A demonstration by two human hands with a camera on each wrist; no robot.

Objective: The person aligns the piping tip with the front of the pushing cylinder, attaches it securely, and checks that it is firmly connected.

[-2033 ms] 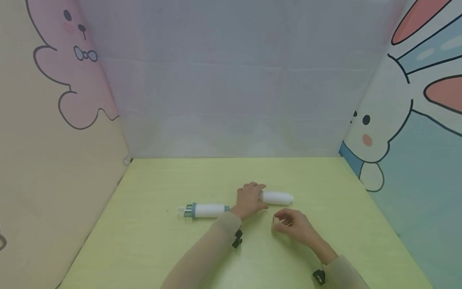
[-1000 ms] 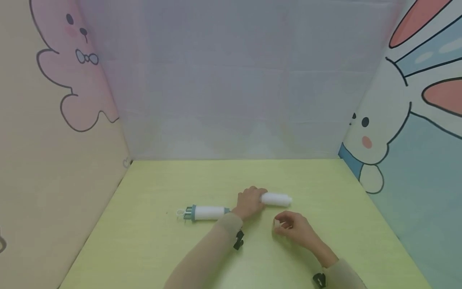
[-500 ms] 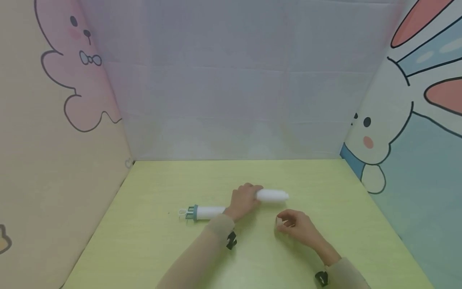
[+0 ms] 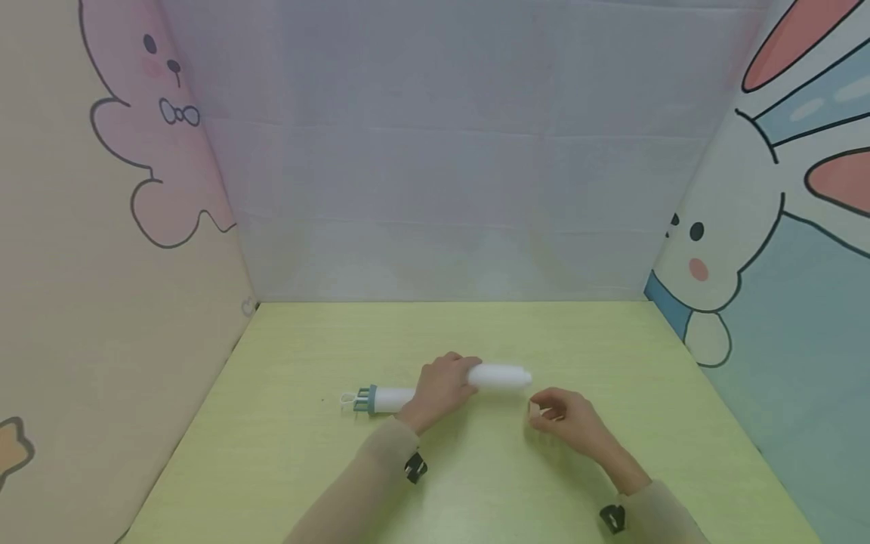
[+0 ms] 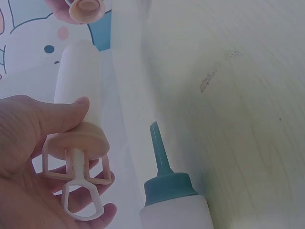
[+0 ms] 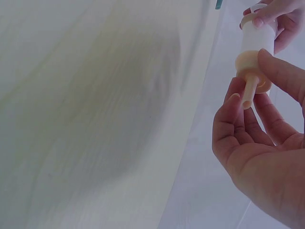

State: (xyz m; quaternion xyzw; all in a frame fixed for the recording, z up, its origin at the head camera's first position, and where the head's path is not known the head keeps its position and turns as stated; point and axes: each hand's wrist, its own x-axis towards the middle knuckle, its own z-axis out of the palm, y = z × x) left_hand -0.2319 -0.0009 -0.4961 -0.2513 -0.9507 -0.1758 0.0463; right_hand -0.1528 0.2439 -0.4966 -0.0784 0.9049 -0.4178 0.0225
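Observation:
My left hand (image 4: 442, 385) grips a large white syringe (image 5: 78, 76) near its peach collar (image 5: 78, 140). The thumb lies along the barrel, and the white ring of the plunger (image 5: 83, 198) shows between palm and fingers. In the head view the barrel points right, its narrower end toward my right hand (image 4: 574, 427). That hand pinches a peach nozzle cap (image 6: 250, 86) between thumb and fingers, apart from the barrel end in the head view. A second white syringe (image 4: 394, 400) with teal fittings lies on the table, its nozzle end hidden behind my left hand in the head view.
The yellow-green tabletop (image 4: 326, 468) ends at a pale back wall (image 4: 435, 189). Side walls with cartoon drawings, including a rabbit (image 4: 720, 257) on the right, stand along both edges. Both wrists carry small black devices, one at the left cuff (image 4: 416, 468).
My left hand has moved left, carrying the white syringe with it, and now covers more of the teal-fitted syringe. The right hand keeps its pinch on the nozzle cap and has shifted little.

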